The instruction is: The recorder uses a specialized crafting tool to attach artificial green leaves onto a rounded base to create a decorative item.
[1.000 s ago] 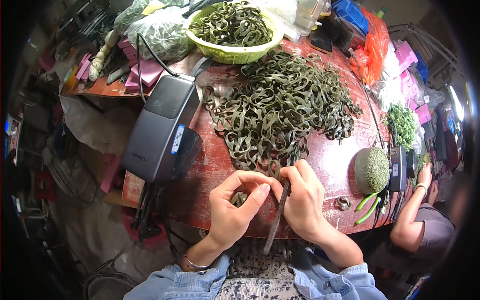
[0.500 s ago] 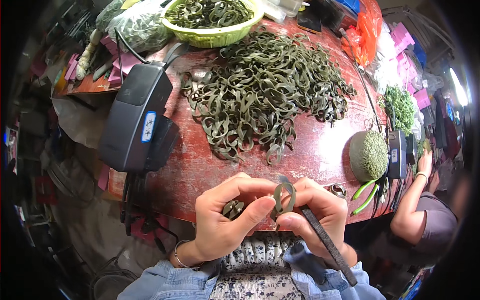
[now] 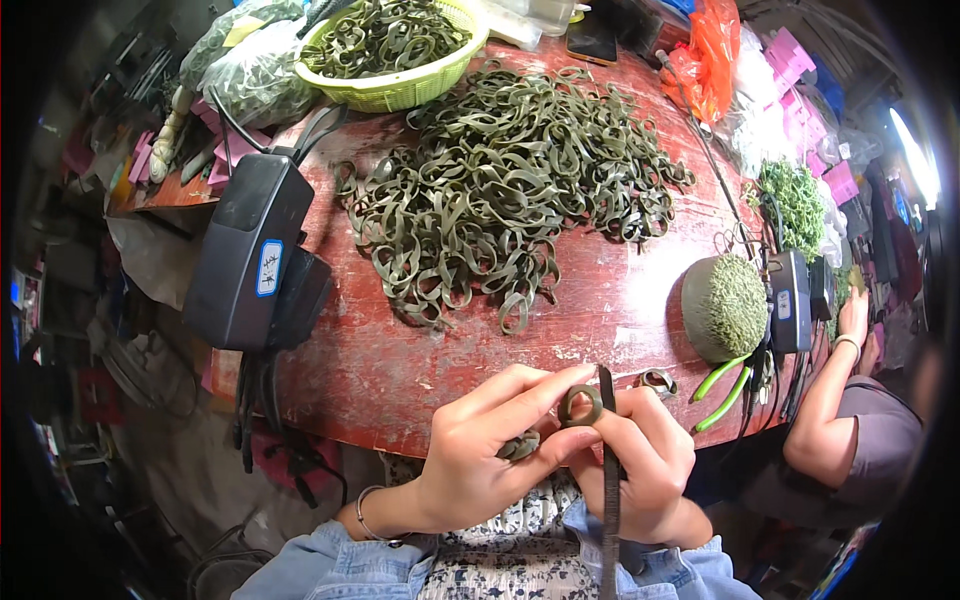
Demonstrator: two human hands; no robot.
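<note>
A bare strip of the red table (image 3: 400,385) lies between the pile of green loops (image 3: 500,190) and the left hand (image 3: 480,455) and right hand (image 3: 645,465), wide enough for a hand to pass. Another gap runs between the pile and the round block (image 3: 725,305). The black box (image 3: 240,260) blocks the left edge; the yellow-green basket (image 3: 425,88), the far side; the pliers (image 3: 722,388), the near right.

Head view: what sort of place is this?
Probably a small workshop: a worn red table heaped with dark green loops, a green-handled tool near its edge, another person at right.
</note>
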